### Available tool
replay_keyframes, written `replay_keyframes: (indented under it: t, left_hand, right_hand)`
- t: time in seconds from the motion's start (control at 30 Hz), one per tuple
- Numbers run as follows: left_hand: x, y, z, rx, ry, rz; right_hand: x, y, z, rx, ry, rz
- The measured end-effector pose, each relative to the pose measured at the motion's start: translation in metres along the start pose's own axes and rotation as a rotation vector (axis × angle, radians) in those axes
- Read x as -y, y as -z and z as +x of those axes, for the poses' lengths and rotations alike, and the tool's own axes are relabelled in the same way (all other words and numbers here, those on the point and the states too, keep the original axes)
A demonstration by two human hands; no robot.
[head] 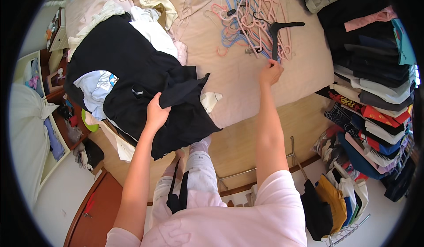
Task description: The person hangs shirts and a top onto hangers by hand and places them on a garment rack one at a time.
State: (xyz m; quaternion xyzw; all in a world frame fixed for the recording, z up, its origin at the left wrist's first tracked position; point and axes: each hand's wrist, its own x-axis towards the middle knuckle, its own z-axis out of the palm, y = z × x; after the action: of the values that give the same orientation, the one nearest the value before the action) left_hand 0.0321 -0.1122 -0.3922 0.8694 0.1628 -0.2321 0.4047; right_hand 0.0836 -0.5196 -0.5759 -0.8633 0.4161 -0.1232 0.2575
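My left hand [158, 112] grips the edge of a black garment [185, 114], which spreads over a heap of clothes and hangs past the bed's near edge. At the bed's right side my right hand [271, 73] holds one arm of a black clothes hanger [275, 36] between fingers and thumb. The hanger is raised at an angle over a tangled pile of pink and blue hangers [245, 25]. Against the black cloth lies a light blue printed garment [96, 84]. White clothing [154, 35] shows behind it.
The bed [308, 68] has a pale peach sheet. Many clothes hang on a rack [381, 88] along the right, with more on a lower rack [331, 200]. At left stand shelves [54, 114] and a brown door [96, 210]. A metal bar [238, 173] runs near the floor.
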Motion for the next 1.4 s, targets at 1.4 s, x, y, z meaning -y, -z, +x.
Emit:
replay_keyframes:
  t: [1.4]
  left_hand:
    - [0.044,0.252,-0.077,-0.069,-0.273,-0.185]
  right_hand:
    - [0.139,0.385,-0.277,0.490,0.527,0.219]
